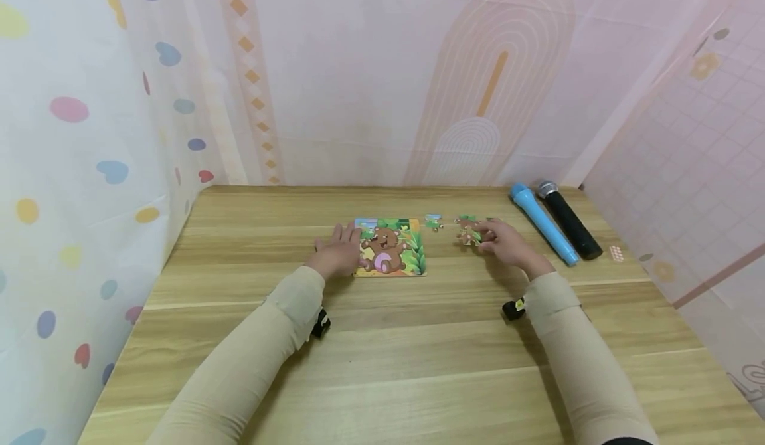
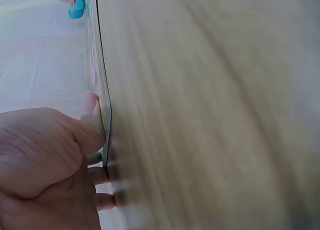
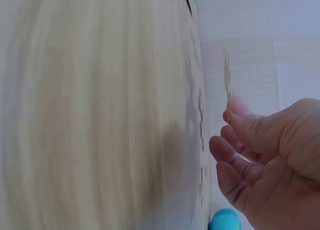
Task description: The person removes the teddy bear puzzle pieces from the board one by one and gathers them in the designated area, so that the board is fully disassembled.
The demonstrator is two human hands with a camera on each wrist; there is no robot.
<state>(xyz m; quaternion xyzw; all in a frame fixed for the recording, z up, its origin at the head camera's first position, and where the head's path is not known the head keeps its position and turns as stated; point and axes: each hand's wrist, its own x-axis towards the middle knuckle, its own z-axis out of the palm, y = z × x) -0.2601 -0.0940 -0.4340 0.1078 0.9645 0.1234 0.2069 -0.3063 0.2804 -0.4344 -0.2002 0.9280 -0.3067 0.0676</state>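
Observation:
A bear jigsaw puzzle lies flat on the wooden table, its picture a brown bear among green leaves. My left hand rests on its left side, the thumb on the board and other fingers near its edge in the left wrist view. To the right, my right hand pinches a jigsaw piece between thumb and finger. That piece is held above the tabletop in the right wrist view, seen edge-on. Loose jigsaw pieces lie between the puzzle and my right hand, and others are partly hidden behind that hand.
A blue microphone and a black microphone lie side by side at the table's back right. Beyond them is a small pink dotted item. Patterned cloth hangs along the table's back and sides.

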